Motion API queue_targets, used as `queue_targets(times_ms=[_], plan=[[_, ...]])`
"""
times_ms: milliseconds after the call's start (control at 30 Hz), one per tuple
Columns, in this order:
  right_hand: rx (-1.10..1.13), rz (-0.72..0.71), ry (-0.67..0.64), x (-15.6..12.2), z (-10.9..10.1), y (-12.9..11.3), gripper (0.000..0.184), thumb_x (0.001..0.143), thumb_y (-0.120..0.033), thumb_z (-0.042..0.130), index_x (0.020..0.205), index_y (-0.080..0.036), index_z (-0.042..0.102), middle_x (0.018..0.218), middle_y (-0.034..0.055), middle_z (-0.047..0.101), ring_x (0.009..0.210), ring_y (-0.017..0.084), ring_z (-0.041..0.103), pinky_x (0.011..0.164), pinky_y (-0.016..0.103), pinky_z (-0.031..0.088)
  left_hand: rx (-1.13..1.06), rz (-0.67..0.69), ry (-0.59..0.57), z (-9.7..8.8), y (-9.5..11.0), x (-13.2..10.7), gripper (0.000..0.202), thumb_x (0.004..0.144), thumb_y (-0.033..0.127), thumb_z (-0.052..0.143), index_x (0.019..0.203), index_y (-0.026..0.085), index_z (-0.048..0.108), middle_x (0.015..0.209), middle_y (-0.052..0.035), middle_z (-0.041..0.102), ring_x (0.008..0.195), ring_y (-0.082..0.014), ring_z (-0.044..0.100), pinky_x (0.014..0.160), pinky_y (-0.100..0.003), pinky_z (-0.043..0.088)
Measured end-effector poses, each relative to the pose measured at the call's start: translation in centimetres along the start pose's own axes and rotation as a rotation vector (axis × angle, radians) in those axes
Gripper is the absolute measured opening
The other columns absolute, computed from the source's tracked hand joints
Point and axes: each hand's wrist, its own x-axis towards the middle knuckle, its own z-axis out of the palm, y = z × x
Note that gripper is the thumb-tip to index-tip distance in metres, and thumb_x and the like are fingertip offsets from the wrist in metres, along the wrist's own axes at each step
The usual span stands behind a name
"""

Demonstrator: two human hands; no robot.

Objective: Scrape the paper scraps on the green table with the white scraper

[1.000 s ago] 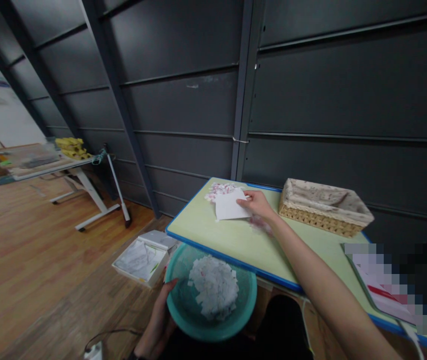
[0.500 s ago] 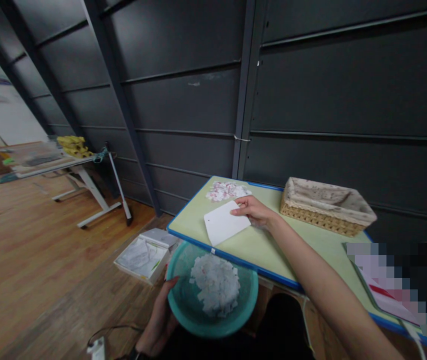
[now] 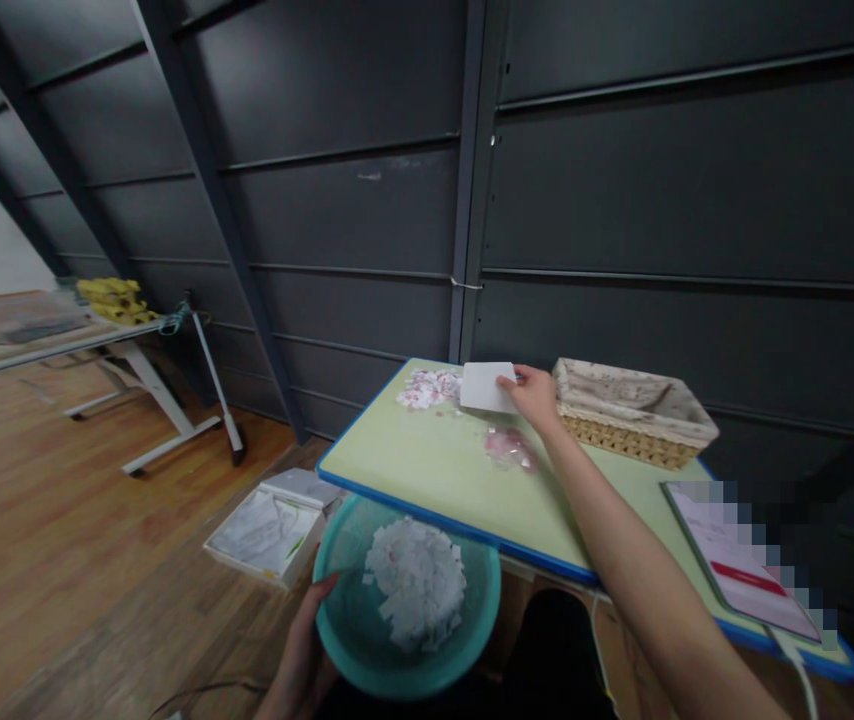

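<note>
My left hand [image 3: 305, 640] grips the left rim of a teal plastic basin [image 3: 406, 680], held just below the table's front edge. Inside the basin lies a heap of small white translucent pieces [image 3: 419, 585]. Over the table, my right hand [image 3: 532, 392] pinches the right edge of a flat white card-like sheet [image 3: 485, 387]. Just left of the sheet is a pile of white and reddish small pieces [image 3: 427, 388]. A smaller pinkish cluster of pieces [image 3: 509, 448] sits below the right hand, near the forearm.
The table [image 3: 397, 460] has a pale green top and blue edging. A cloth-lined wicker basket [image 3: 626, 440] stands at its back right, a tablet [image 3: 742, 570] at its right end. An open white box [image 3: 269, 530] rests on the floor. Another table [image 3: 59, 340] stands far left.
My right hand has moved the white sheet back from the front edge toward the pile, uncovering the pinkish cluster. My left hand still holds the basin. The view has shifted slightly.
</note>
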Motion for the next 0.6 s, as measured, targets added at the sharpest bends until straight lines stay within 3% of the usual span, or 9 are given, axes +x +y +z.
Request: queue_targets(times_ms=[133, 400, 600], plan=[[-0.119, -0.041, -0.078, -1.1, 0.4, -1.1, 0.032, 0.075, -0.031, 0.055, 0.099, -0.015, 0.070, 0.084, 0.0103, 0.071, 0.072, 0.020, 0.062, 0.065, 0.027, 0.041, 0.004, -0.047, -0.020, -0.1, 0.0, -0.2, 0.049, 0.074, 0.023, 0.062, 0.123, 0.016, 0.057, 0.088, -0.0080, 0.078, 0.087, -0.0283, 0.070, 0.087, -0.043, 0.051], [-0.152, -0.043, -0.078, -1.3, 0.5, -1.3, 0.034, 0.075, -0.030, 0.055, 0.100, -0.014, 0.071, 0.084, 0.0094, 0.072, 0.073, 0.020, 0.063, 0.064, 0.025, 0.041, 0.021, -0.030, -0.043, -1.0, -0.5, 0.8, 0.044, 0.072, 0.028, 0.065, 0.114, 0.014, 0.061, 0.076, -0.0047, 0.078, 0.091, -0.0264, 0.069, 0.091, -0.040, 0.049], [-0.037, -0.043, -0.144, -1.2, 0.7, -1.2, 0.032, 0.073, -0.026, 0.057, 0.098, -0.013, 0.071, 0.084, 0.0089, 0.072, 0.069, 0.019, 0.063, 0.060, 0.025, 0.042, 0.047, -0.035, -0.041, -0.1, 0.2, -0.8, 0.023, 0.073, 0.029, 0.065, 0.091, 0.015, 0.067, 0.070, -0.0050, 0.077, 0.089, -0.0274, 0.070, 0.090, -0.041, 0.049]])
